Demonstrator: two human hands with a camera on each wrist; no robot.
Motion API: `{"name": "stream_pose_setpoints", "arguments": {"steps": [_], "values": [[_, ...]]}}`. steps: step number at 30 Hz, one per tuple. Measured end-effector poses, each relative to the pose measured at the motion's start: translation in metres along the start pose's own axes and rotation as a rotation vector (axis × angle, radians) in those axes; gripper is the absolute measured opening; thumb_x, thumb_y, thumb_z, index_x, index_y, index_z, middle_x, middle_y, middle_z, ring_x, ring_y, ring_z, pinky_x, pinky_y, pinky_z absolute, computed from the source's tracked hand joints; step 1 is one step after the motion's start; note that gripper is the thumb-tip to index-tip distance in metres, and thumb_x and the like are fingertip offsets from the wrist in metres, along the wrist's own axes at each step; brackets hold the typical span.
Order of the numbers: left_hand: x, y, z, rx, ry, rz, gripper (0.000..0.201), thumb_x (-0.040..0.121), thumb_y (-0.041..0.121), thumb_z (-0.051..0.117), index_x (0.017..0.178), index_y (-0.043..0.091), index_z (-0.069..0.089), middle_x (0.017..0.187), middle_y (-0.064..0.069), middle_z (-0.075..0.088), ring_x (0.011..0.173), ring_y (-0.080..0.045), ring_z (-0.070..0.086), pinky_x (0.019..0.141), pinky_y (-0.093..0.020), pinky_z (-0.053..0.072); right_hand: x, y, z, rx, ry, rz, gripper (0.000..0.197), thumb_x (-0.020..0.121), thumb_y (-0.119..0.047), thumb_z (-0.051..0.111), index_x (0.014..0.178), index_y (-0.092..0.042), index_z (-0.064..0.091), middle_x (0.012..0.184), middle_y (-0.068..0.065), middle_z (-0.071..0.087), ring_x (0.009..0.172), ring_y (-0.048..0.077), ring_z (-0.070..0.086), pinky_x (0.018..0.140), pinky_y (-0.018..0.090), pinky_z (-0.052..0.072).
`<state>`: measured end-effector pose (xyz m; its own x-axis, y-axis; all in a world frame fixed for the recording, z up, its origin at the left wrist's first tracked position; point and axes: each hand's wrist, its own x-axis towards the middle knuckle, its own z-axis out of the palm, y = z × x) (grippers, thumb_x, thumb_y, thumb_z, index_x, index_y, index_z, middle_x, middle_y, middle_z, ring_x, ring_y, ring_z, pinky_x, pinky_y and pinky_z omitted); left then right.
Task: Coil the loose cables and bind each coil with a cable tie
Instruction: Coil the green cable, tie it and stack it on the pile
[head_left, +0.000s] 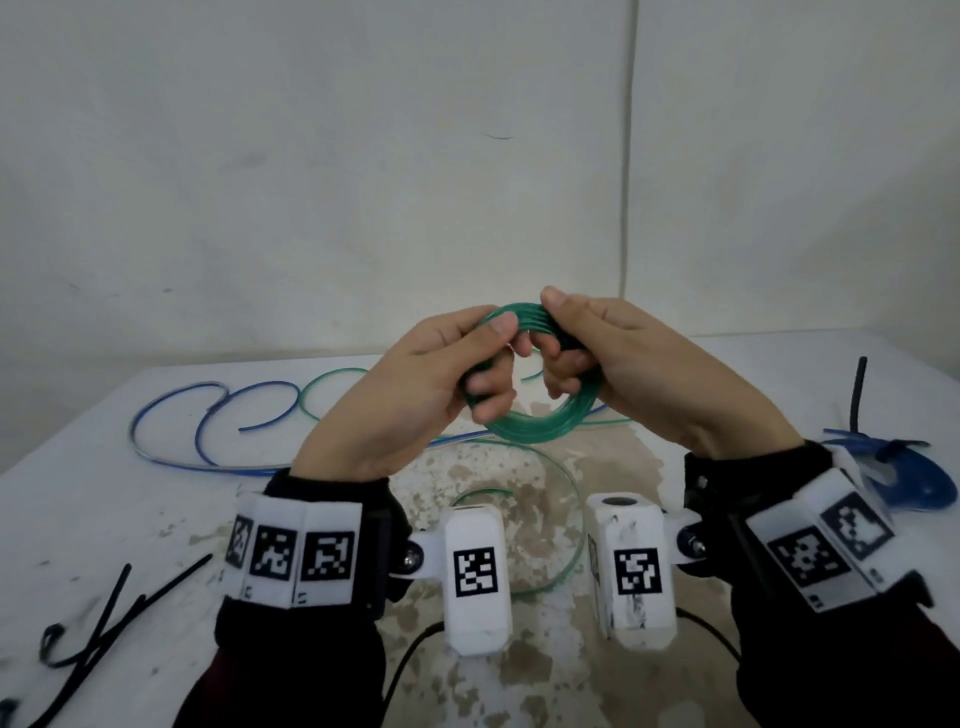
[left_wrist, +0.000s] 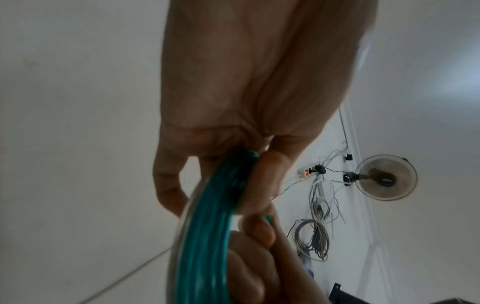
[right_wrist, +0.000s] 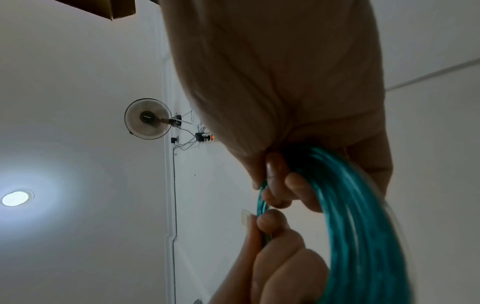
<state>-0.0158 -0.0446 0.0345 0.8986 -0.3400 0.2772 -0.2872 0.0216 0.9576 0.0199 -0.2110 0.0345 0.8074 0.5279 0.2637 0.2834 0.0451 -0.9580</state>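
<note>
The green coil (head_left: 540, 415) was held up over the table (head_left: 104, 519), between both hands, with no tie on it yet. The likeliest failure looked like spring-back: several stiff turns were stacked, and if either grip eased while reaching for a tie, the loops could fan out and the coiling would need redoing. A green tail (head_left: 566, 499) trailed on the table below and might snag or drag turns loose. The ties (head_left: 104, 618) lay well off to the left, so 1 hand would have to hold the bundle alone.

The left hand (head_left: 415, 395) had thumb on top and fingers curled through the coil's left side. The right hand (head_left: 618, 364) pinched the top right, fingers hooked inside the ring. Both wrists were raised, palms facing each other.
</note>
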Motion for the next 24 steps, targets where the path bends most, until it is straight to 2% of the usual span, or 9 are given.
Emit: {"name": "stream_pose_setpoints", "arguments": {"steps": [2, 5, 10, 13, 14, 16, 18, 21, 24], "values": [[0.0, 0.001, 0.0, 0.07, 0.081, 0.04, 0.026, 0.101, 0.016, 0.035, 0.081, 0.005, 0.048, 0.056, 0.002, 0.02, 0.046, -0.009, 0.021, 0.049, -0.017, 0.025, 0.003, 0.003, 0.004, 0.05, 0.045, 0.027, 0.04, 0.101, -0.034, 0.037, 0.072, -0.011, 0.054, 0.05, -0.009, 0.034, 0.051, 0.013, 0.039, 0.065, 0.028, 0.04], [-0.004, 0.0, 0.001, 0.163, 0.191, 0.075, 0.027, 0.102, 0.016, 0.036, 0.081, 0.004, 0.047, 0.053, 0.007, 0.024, 0.047, -0.009, 0.019, 0.045, -0.015, 0.022, 0.007, 0.007, 0.011, 0.068, 0.1, 0.042, 0.042, 0.1, -0.038, 0.039, 0.074, -0.011, 0.06, 0.051, -0.004, 0.042, 0.053, 0.014, 0.047, 0.071, 0.034, 0.043], [-0.035, -0.005, -0.015, 0.096, 0.283, 0.031, 0.03, 0.102, 0.015, 0.035, 0.08, 0.004, 0.052, 0.05, 0.009, 0.025, 0.045, -0.007, 0.019, 0.043, -0.014, 0.021, 0.008, 0.015, 0.044, 0.147, -0.01, 0.066, 0.039, 0.104, -0.025, 0.029, 0.078, -0.007, 0.052, 0.054, -0.006, 0.038, 0.056, 0.014, 0.042, 0.066, 0.026, 0.045], [-0.068, 0.001, -0.033, 0.083, 0.255, -0.079, 0.037, 0.103, 0.022, 0.031, 0.09, 0.0, 0.058, 0.05, 0.004, 0.036, 0.044, -0.013, 0.038, 0.049, -0.019, 0.035, 0.012, 0.024, 0.075, 0.163, -0.063, 0.062, 0.038, 0.103, -0.024, 0.031, 0.074, -0.009, 0.047, 0.051, -0.007, 0.033, 0.052, 0.013, 0.04, 0.064, 0.03, 0.045], [-0.08, 0.004, -0.043, 0.079, 0.241, -0.133, 0.043, 0.102, 0.028, 0.028, 0.096, 0.0, 0.06, 0.054, -0.001, 0.045, 0.05, -0.017, 0.049, 0.055, -0.022, 0.043, 0.014, 0.027, 0.086, 0.174, -0.083, 0.071, 0.037, 0.103, -0.024, 0.031, 0.073, -0.009, 0.047, 0.051, -0.007, 0.033, 0.051, 0.013, 0.039, 0.063, 0.029, 0.045], [-0.107, 0.01, -0.068, 0.116, 0.251, -0.246, 0.05, 0.102, 0.033, 0.025, 0.108, -0.001, 0.061, 0.074, -0.011, 0.062, 0.072, -0.022, 0.062, 0.072, -0.028, 0.052, 0.019, 0.034, 0.11, 0.228, -0.122, 0.118, 0.037, 0.103, -0.024, 0.032, 0.073, -0.009, 0.047, 0.051, -0.006, 0.031, 0.049, 0.012, 0.038, 0.059, 0.026, 0.045], [-0.133, 0.014, -0.099, 0.386, 0.329, -0.338, 0.041, 0.102, 0.03, 0.035, 0.11, 0.004, 0.065, 0.092, -0.011, 0.068, 0.086, -0.019, 0.065, 0.083, -0.03, 0.049, 0.026, 0.042, 0.132, 0.303, -0.141, 0.187, 0.038, 0.103, -0.025, 0.031, 0.073, -0.009, 0.047, 0.05, -0.006, 0.03, 0.046, 0.012, 0.037, 0.056, 0.025, 0.045], [-0.172, 0.012, -0.149, 0.908, 0.39, -0.546, 0.017, 0.095, 0.021, 0.053, 0.093, 0.012, 0.068, 0.079, -0.002, 0.066, 0.074, -0.014, 0.063, 0.065, -0.021, 0.044, 0.033, 0.051, 0.163, 0.36, -0.179, 0.29, 0.039, 0.104, -0.027, 0.03, 0.072, -0.01, 0.046, 0.048, -0.006, 0.03, 0.044, 0.011, 0.038, 0.056, 0.026, 0.044], [-0.2, 0.002, -0.189, 1.234, 0.281, -0.798, 0.008, 0.09, 0.015, 0.058, 0.087, 0.019, 0.065, 0.078, 0.002, 0.061, 0.07, -0.013, 0.058, 0.054, -0.017, 0.041, 0.032, 0.056, 0.189, 0.375, -0.226, 0.351, 0.039, 0.104, -0.027, 0.029, 0.074, -0.011, 0.045, 0.048, -0.005, 0.03, 0.045, 0.012, 0.037, 0.056, 0.026, 0.042]]}}
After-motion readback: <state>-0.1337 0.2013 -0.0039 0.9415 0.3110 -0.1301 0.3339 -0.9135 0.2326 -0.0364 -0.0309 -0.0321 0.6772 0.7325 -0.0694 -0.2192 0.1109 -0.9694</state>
